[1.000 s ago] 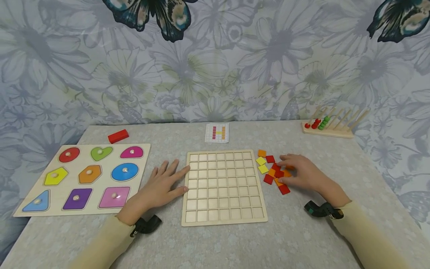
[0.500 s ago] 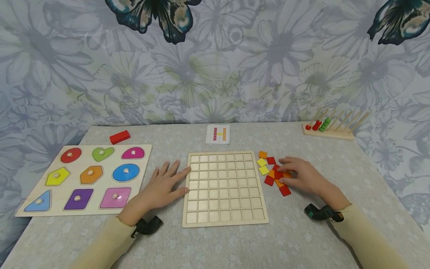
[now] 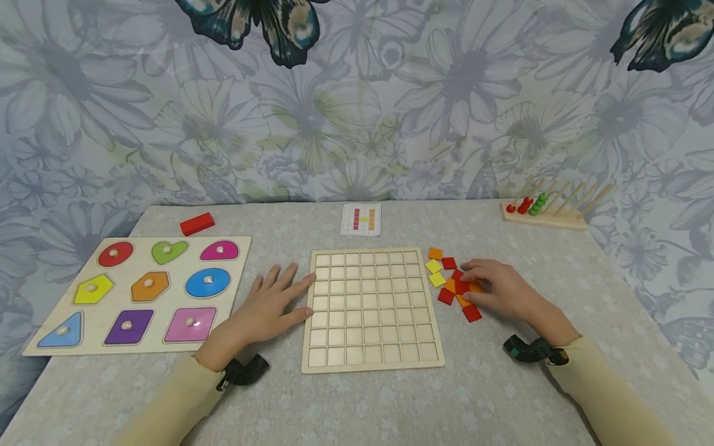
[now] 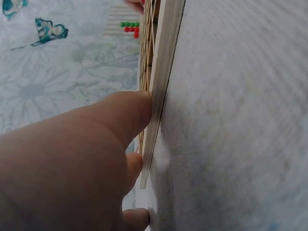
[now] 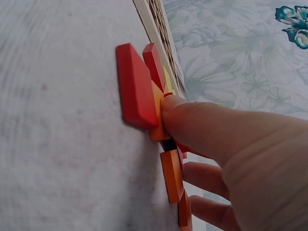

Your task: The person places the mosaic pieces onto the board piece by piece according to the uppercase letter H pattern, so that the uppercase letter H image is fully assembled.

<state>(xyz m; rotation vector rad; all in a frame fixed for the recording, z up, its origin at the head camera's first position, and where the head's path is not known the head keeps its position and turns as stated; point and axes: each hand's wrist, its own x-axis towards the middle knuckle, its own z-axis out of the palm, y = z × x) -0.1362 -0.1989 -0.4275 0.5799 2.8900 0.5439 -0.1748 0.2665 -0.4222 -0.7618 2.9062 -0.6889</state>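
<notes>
In the head view my left hand (image 3: 266, 311) lies with fingers spread, its thumb and index fingertip touching the left edge of a wooden grid board (image 3: 372, 368). The left wrist view shows the thumb (image 4: 127, 113) against the board's side. My right hand (image 3: 504, 288) rests over a loose pile of small square tiles beside the board. Red tiles (image 3: 472, 314), yellow tiles (image 3: 437, 280) and orange tiles (image 3: 435, 253) lie there, some partly hidden under the fingers. In the right wrist view the thumb (image 5: 202, 120) touches the pile near a red tile (image 5: 135, 86); its fingers are bent loosely, apart from the thumb.
A printed pattern card (image 3: 361, 219) lies behind the board. On the left is a knobbed shape puzzle (image 3: 123, 297), with a red block (image 3: 197, 224) behind it. A wooden peg counter with beads (image 3: 546, 214) stands at the back right. A patterned wall covering (image 3: 357, 124) rises behind the table.
My right hand has shifted very slightly left over the tiles, its fingers moving a little. The left hand and the board stay in place.
</notes>
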